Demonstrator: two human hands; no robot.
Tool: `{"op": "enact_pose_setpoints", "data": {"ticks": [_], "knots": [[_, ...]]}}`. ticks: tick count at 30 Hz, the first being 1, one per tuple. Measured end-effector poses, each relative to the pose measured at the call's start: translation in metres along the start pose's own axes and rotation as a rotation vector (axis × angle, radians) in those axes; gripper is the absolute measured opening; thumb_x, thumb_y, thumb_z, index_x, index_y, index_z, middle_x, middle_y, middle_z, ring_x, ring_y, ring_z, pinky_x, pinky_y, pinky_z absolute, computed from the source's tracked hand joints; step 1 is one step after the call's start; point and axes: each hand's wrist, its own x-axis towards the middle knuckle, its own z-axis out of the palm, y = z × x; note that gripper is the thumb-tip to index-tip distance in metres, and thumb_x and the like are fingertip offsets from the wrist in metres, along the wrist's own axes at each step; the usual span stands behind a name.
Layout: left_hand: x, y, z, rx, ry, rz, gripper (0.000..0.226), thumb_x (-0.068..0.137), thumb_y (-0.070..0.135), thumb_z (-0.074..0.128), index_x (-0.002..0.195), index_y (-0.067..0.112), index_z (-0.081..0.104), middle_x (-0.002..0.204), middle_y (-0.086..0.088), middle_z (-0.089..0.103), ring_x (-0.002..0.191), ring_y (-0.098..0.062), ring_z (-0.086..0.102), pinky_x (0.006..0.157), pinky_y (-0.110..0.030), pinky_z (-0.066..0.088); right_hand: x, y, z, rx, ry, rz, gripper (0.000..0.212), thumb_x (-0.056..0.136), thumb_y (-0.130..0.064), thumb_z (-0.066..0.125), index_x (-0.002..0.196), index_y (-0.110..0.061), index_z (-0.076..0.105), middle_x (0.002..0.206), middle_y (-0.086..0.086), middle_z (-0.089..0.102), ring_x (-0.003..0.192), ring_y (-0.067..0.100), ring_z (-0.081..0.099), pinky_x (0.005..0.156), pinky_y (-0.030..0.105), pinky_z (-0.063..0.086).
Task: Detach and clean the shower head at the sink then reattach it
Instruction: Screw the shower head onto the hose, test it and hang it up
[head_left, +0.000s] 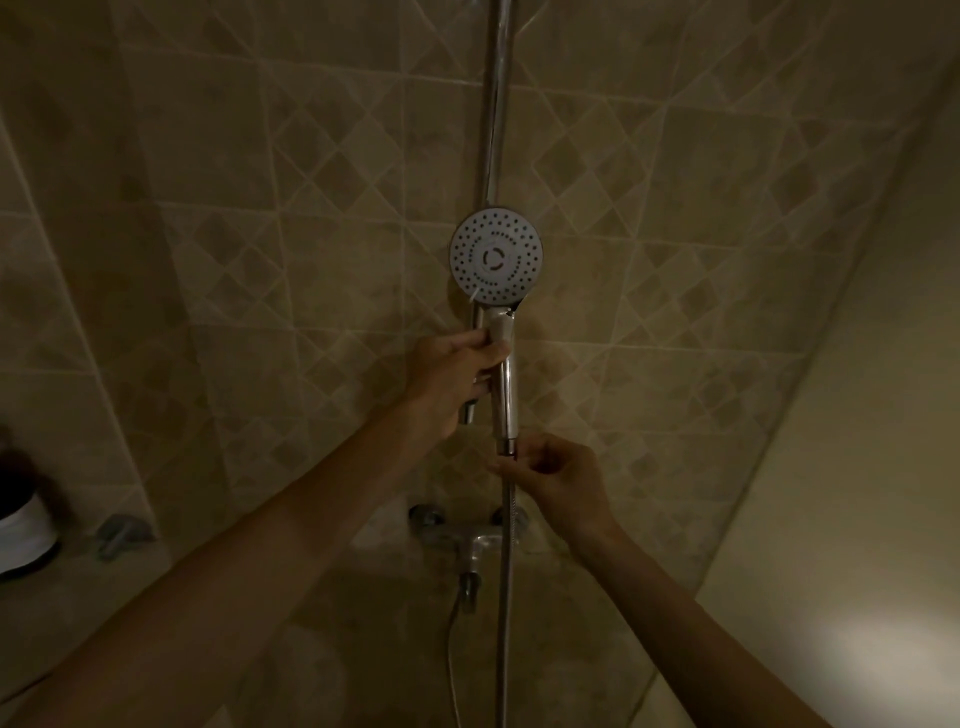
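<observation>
The shower head (496, 258) sits upright against the wall rail (497, 98), its face turned toward the camera. The left hand (454, 376) wraps the handle just below the head. Under it, the right hand (553, 470) pinches the hose (506, 597) nut, above the tap (475, 545).

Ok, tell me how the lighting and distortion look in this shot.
Head view: dim and warm-toned; the tiled wall darkens toward the corners, with one bright patch at lower right. The shower head face is the brightest thing. Wide-angle bending curves the grout lines and stretches both forearms. The left hand and right hand look soft, without glare.
</observation>
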Motion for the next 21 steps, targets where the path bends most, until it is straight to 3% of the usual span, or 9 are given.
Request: {"op": "enact_pose_setpoints", "data": {"ticks": [3,6,10,11,13,15,18,21], "knots": [[0.002,-0.001,0.0,0.005,-0.023,-0.013,0.025,0.09,0.008,0.07,0.115,0.011,0.073,0.093,-0.002,0.079,0.084,-0.014,0.076,0.07,-0.025,0.061,0.001,0.004,-0.004,0.072,-0.113,-0.002,0.016,0.087,-0.03,0.081,0.087,-0.013,0.08,0.082,0.005,0.078,0.082,0.019,0.075,0.081,0.036,0.061],[0.003,-0.002,0.001,0.016,-0.037,-0.029,0.023,0.091,0.009,0.069,0.114,0.01,0.073,0.087,0.001,0.079,0.079,-0.013,0.075,0.066,-0.024,0.059,0.003,0.008,-0.009,0.231,-0.272,0.115,0.033,0.09,-0.037,0.072,0.097,-0.006,0.079,0.096,0.025,0.071,0.09,0.034,0.069,0.086,0.045,0.054],[0.004,-0.004,0.003,0.025,-0.026,0.005,0.027,0.092,0.007,0.068,0.118,0.007,0.072,0.089,-0.001,0.077,0.078,-0.012,0.075,0.066,-0.022,0.059,0.004,0.006,-0.005,0.178,-0.197,0.121,0.018,0.09,-0.037,0.076,0.092,-0.02,0.082,0.093,0.001,0.08,0.089,0.016,0.076,0.076,0.025,0.059],[0.004,-0.006,0.003,0.026,-0.02,0.013,0.027,0.091,0.007,0.069,0.119,0.006,0.072,0.091,-0.002,0.077,0.081,-0.013,0.075,0.068,-0.023,0.059,0.005,0.004,-0.004,0.121,-0.168,0.089,0.012,0.088,-0.037,0.08,0.082,-0.027,0.081,0.083,-0.005,0.078,0.08,0.01,0.076,0.07,0.02,0.058],[0.004,-0.009,0.004,0.026,-0.015,0.025,0.028,0.091,0.008,0.069,0.118,0.004,0.072,0.095,-0.005,0.077,0.087,-0.017,0.075,0.073,-0.026,0.06,0.006,0.004,-0.001,0.025,-0.087,0.034,0.027,0.083,-0.035,0.084,0.059,-0.032,0.072,0.062,-0.011,0.068,0.061,0.003,0.067,0.059,0.015,0.053],[0.005,-0.01,0.005,0.023,-0.036,0.012,0.027,0.091,0.009,0.069,0.117,0.003,0.071,0.094,-0.005,0.076,0.088,-0.018,0.074,0.074,-0.027,0.059,0.006,0.005,0.001,-0.009,-0.051,0.012,0.028,0.086,-0.033,0.081,0.061,-0.026,0.073,0.06,-0.005,0.067,0.058,0.008,0.066,0.056,0.016,0.053],[0.007,-0.01,0.001,0.056,-0.084,0.004,0.021,0.09,0.009,0.07,0.11,0.008,0.074,0.09,-0.001,0.077,0.087,-0.017,0.073,0.073,-0.026,0.058,0.004,0.009,0.0,0.035,-0.051,0.008,0.021,0.091,-0.029,0.077,0.078,-0.013,0.081,0.079,0.013,0.078,0.074,0.023,0.075,0.063,0.022,0.057],[0.007,-0.011,-0.002,0.077,-0.129,0.011,0.014,0.091,0.009,0.069,0.102,0.012,0.075,0.084,0.003,0.077,0.083,-0.013,0.073,0.075,-0.026,0.058,0.002,0.011,0.0,0.107,-0.097,0.034,0.02,0.094,-0.023,0.073,0.077,-0.016,0.083,0.077,0.009,0.079,0.072,0.015,0.076,0.062,0.02,0.058]]}}
